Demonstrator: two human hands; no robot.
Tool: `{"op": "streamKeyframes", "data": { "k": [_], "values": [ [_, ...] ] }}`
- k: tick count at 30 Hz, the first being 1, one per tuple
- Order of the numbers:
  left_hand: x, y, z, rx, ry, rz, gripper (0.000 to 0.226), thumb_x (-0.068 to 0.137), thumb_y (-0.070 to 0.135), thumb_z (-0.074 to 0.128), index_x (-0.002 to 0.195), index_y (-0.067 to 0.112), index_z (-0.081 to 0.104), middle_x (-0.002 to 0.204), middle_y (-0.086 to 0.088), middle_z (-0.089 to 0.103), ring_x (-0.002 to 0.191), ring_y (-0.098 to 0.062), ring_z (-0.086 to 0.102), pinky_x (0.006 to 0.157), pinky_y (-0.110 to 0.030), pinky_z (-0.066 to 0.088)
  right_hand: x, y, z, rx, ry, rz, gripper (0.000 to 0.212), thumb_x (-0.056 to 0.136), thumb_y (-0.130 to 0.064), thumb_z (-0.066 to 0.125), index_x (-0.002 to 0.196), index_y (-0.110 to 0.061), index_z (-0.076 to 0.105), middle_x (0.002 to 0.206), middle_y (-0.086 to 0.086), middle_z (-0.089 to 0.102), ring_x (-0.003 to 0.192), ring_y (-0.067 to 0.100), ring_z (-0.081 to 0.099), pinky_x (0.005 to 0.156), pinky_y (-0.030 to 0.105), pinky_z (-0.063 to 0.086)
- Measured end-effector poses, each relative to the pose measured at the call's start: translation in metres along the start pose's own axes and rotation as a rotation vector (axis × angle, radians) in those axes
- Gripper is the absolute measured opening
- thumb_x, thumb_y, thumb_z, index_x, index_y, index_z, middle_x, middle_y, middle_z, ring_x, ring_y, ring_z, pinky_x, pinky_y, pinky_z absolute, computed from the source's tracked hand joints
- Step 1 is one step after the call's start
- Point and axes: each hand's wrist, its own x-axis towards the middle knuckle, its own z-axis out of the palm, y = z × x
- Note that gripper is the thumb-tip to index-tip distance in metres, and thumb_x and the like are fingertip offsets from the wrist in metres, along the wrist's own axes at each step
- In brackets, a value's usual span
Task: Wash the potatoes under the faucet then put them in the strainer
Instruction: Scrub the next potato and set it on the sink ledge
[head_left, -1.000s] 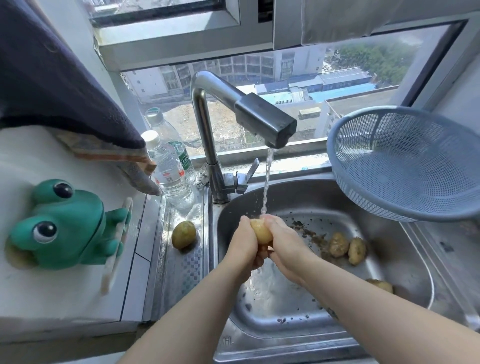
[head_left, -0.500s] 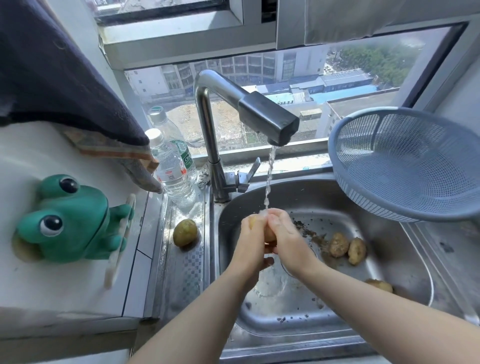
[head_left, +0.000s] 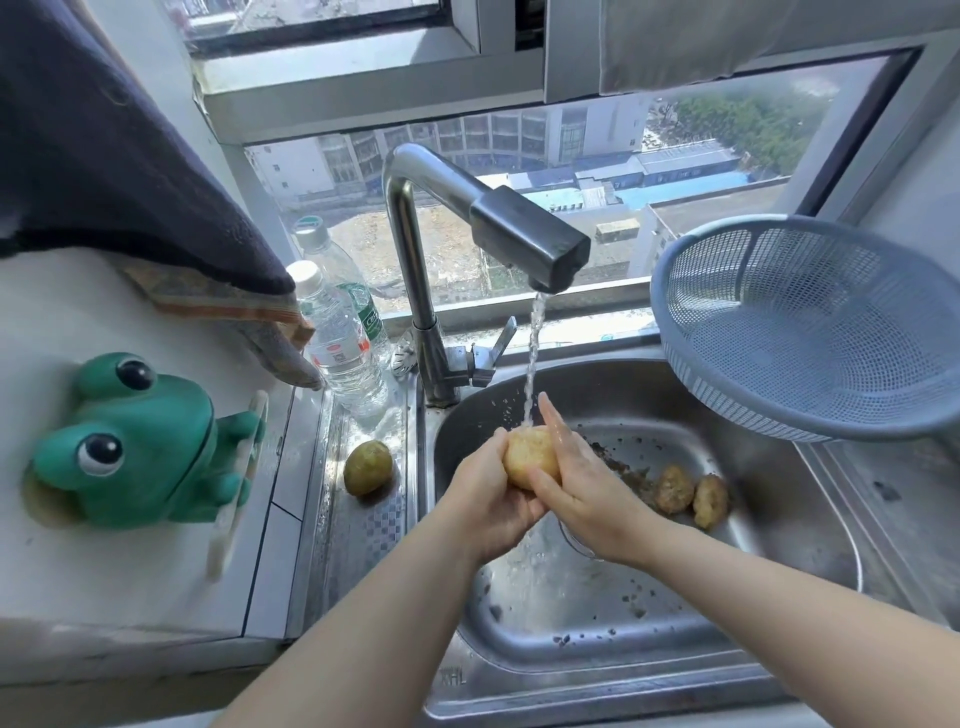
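Note:
Water streams from the steel faucet (head_left: 524, 241) onto a pale potato (head_left: 527, 460) held over the sink (head_left: 675, 613). My left hand (head_left: 493, 499) cups the potato from the left and below, fingers curled round it. My right hand (head_left: 576, 478) lies against its right side with fingers fairly straight and the thumb across its front. Two dirty potatoes (head_left: 691, 493) lie in the basin to the right. Another potato (head_left: 368, 466) sits on the steel ledge left of the sink. The blue-grey strainer (head_left: 810, 322) rests tilted at the sink's far right with nothing visible in it.
Bits of dirt are scattered over the sink floor. Two plastic water bottles (head_left: 337, 332) stand left of the faucet by the window. A green frog holder (head_left: 135, 441) sits on the white counter at left. A dark cloth (head_left: 104, 145) hangs above it.
The potato was nearly hidden between my hands half a second ago; now it shows more, with my right fingers straightened up along its side. The view has shifted slightly.

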Motion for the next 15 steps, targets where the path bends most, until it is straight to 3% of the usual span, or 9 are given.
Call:
{"op": "streamKeyframes", "data": {
  "k": [4,6,9,12,15],
  "values": [
    [0.000,-0.008,-0.004,0.112,-0.059,0.163,0.043,0.105,0.027,0.033,0.125,-0.005,0.053,0.122,-0.026,0.062,0.105,-0.029,0.066,0.073,-0.031,0.059,0.005,0.001,-0.004,0.062,0.005,0.058,0.065,0.092,-0.041,0.054,0.146,-0.026,0.022,0.138,0.003,0.044,0.124,0.015,0.045,0.104,0.025,0.034],
    [-0.001,-0.009,-0.008,0.141,-0.104,0.204,0.037,0.105,0.021,0.032,0.126,-0.004,0.050,0.119,-0.025,0.063,0.102,-0.027,0.065,0.077,-0.031,0.058,0.007,0.000,-0.006,0.083,-0.029,0.079,0.052,0.090,-0.039,0.058,0.135,-0.024,0.037,0.124,0.002,0.055,0.110,0.014,0.054,0.095,0.027,0.043],
    [-0.004,-0.009,-0.008,0.216,-0.116,0.229,0.033,0.104,0.019,0.035,0.124,-0.001,0.052,0.112,-0.021,0.063,0.098,-0.026,0.064,0.082,-0.035,0.056,0.006,-0.003,-0.007,0.040,-0.061,0.086,0.045,0.088,-0.036,0.061,0.126,-0.024,0.042,0.113,-0.002,0.058,0.101,0.011,0.056,0.085,0.023,0.046],
    [-0.001,-0.013,-0.002,0.237,-0.026,0.254,0.028,0.102,0.021,0.041,0.103,0.008,0.066,0.095,-0.013,0.070,0.083,-0.020,0.068,0.070,-0.031,0.057,0.005,-0.006,-0.004,0.000,-0.017,0.051,0.049,0.085,-0.027,0.061,0.130,-0.021,0.041,0.120,0.002,0.055,0.110,0.016,0.052,0.093,0.028,0.043],
    [-0.001,-0.015,0.010,0.081,0.162,0.198,0.025,0.096,0.026,0.054,0.080,0.010,0.066,0.070,-0.006,0.069,0.061,-0.016,0.067,0.055,-0.027,0.053,0.003,-0.008,0.002,-0.055,0.009,0.022,0.057,0.085,-0.023,0.060,0.136,-0.021,0.036,0.123,0.004,0.047,0.113,0.017,0.047,0.096,0.025,0.037]
  ]
}}
